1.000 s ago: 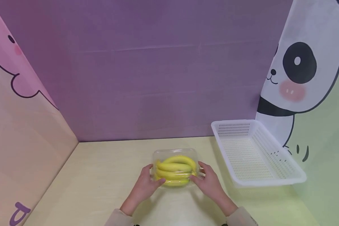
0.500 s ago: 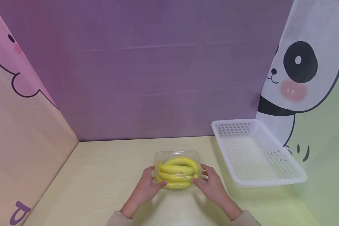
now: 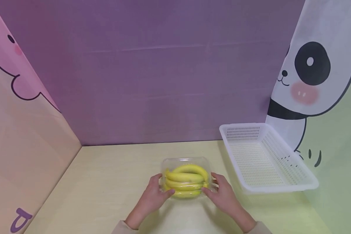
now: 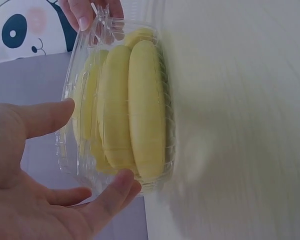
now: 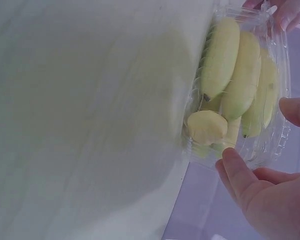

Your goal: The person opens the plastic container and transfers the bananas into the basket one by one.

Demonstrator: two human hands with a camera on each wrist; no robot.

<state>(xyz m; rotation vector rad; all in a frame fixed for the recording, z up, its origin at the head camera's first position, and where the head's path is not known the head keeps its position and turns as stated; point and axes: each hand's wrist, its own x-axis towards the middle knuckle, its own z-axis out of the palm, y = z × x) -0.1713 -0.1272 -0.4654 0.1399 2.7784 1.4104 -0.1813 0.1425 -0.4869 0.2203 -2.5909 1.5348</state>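
Note:
A clear plastic clamshell box (image 3: 185, 161) of yellow bananas (image 3: 184, 177) is on the table in front of me. My left hand (image 3: 153, 196) grips its left end, thumb at the near top edge and fingers round the side. At the opposite end my right hand (image 3: 223, 196) holds it the same way. In the left wrist view the left thumb lies at the lid's edge, and the fingertips touch the end wall near the bananas. The right wrist view has the right fingertips low on the box's end. The lid covers the bananas.
A white perforated plastic basket (image 3: 244, 175) stands at the right, against the panda-printed side panel (image 3: 316, 97). A purple backdrop (image 3: 152, 81) rises behind the pale table (image 3: 105, 182), and a pink-and-peach panel (image 3: 23, 136) borders the left.
The box of bananas has shifted slightly right and a little toward me, both hands moving along with it. Their hold looks the same.

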